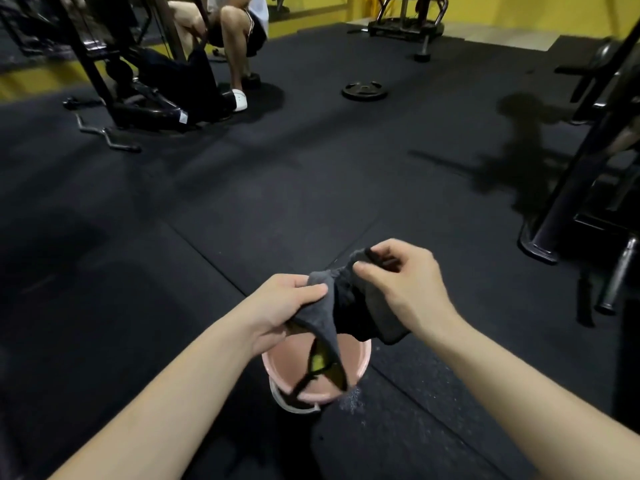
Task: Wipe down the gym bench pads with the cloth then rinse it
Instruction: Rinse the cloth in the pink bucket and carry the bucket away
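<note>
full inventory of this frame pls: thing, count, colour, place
cloth: 1, dark grey, held above the bucket
bucket: 1, pink, on the floor below the hands
floor mat: black, across the room
weight plate: 1, black, flat on the floor, far centre
curl bar: 1, grey, on the floor, far left
machine: 1, black, far left
seated person: 1, white shoe, by that machine
rack: 1, black, right edge
left hand: grips the cloth
right hand: pinches the cloth
</note>
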`<state>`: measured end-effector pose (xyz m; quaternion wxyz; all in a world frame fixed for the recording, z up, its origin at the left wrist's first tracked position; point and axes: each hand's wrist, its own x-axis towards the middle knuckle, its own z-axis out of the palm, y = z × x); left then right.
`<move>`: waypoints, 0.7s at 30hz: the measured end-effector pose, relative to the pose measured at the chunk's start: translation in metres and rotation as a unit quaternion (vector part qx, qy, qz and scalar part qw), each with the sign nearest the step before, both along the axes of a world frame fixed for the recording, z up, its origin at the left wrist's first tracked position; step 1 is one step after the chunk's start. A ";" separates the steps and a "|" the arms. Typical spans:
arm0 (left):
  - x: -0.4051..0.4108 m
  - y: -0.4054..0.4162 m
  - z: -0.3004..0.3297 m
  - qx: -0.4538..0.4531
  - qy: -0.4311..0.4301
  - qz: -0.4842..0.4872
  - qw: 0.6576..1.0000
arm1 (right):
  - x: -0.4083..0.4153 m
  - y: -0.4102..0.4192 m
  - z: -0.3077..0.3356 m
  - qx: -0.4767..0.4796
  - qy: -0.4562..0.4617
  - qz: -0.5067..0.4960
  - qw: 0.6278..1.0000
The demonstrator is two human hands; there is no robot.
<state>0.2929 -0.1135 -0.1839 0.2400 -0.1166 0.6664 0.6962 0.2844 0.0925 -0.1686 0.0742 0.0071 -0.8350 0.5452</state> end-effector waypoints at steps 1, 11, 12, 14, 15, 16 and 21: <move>-0.001 0.002 0.000 0.012 -0.016 0.005 1.000 | 0.004 -0.006 0.000 0.008 0.001 0.013 1.000; -0.004 0.002 0.005 0.120 -0.077 0.041 0.989 | 0.028 -0.023 -0.005 0.070 0.015 0.218 0.973; -0.004 0.002 0.004 0.100 -0.062 0.044 0.992 | 0.027 -0.021 -0.003 0.066 0.004 0.233 0.970; -0.004 -0.001 0.001 0.059 -0.026 0.046 0.997 | 0.019 -0.016 -0.002 0.015 -0.024 0.205 0.978; -0.003 -0.002 0.001 0.050 -0.004 0.032 0.998 | 0.014 -0.012 -0.003 -0.005 -0.029 0.171 0.985; -0.004 -0.003 0.003 0.051 0.019 0.012 0.998 | 0.009 -0.008 -0.006 -0.003 -0.034 0.135 0.990; -0.008 -0.019 0.027 0.098 0.094 -0.045 0.990 | -0.013 0.007 -0.029 -0.005 -0.147 0.128 0.981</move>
